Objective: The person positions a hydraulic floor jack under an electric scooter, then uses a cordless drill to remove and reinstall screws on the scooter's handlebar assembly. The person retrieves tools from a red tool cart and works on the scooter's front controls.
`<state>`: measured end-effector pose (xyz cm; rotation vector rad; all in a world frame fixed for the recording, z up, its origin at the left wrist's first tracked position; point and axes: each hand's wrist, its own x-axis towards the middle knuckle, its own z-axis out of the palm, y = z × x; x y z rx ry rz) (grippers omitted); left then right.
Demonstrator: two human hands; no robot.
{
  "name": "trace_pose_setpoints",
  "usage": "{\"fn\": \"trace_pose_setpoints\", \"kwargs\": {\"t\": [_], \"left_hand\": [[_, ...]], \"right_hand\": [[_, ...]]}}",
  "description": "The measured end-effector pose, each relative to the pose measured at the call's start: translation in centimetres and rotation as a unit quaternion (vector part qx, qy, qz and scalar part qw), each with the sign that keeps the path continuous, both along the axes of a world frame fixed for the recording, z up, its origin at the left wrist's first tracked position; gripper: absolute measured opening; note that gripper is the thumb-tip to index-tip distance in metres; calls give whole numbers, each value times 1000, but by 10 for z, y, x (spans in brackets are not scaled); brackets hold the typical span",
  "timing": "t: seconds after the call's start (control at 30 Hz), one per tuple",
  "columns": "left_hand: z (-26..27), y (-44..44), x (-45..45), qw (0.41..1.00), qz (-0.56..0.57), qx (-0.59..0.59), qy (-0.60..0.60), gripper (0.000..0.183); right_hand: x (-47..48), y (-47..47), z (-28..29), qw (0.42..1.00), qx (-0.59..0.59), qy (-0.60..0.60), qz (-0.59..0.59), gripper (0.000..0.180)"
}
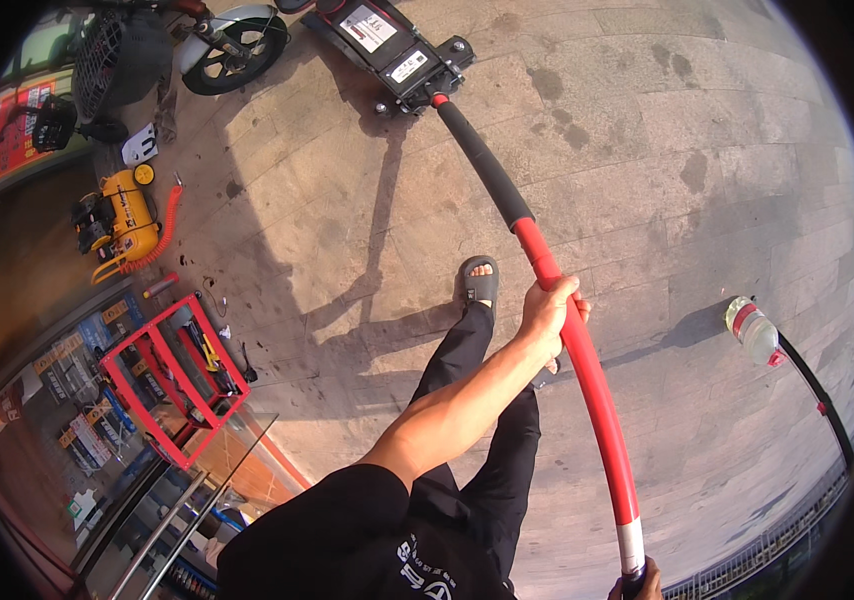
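A black floor jack (pixel 397 52) with white labels stands on the paving at the top. Its long red handle (pixel 599 390) runs down towards me, with a black foam sleeve on the upper part and a silver section near the lower end. My left hand (pixel 551 311) is wrapped around the red tube about midway. At the bottom edge, my right hand (pixel 641 583) grips the dark end of the handle; part of this hand is cut off by the frame.
A yellow air compressor (pixel 129 217) with a red coiled hose (pixel 164 240) and a red tool cart (pixel 213 420) stand at left. A scooter's front wheel (pixel 236 56) is beside the jack. At right is a large plastic bottle (pixel 757 330) near a dark pole (pixel 809 379). A glass door (pixel 194 495) is lower left.
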<state>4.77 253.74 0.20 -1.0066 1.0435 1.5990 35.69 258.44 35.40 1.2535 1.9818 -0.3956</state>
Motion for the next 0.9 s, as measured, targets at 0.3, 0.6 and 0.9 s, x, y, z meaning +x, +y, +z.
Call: {"fn": "trace_pose_setpoints", "kwargs": {"t": [0.3,0.6,0.9], "left_hand": [[-61,-27,77,989,44,131,-58,32],[-79,-9,115,987,40,49,145,42],[-201,-125,229,974,-155,-162,-18,40]], "right_hand": [[77,18,-137,958,-221,-27,-183,27],[151,19,-182,972,-112,202,-49,48],[216,26,-314,972,-72,222,5,59]]}}
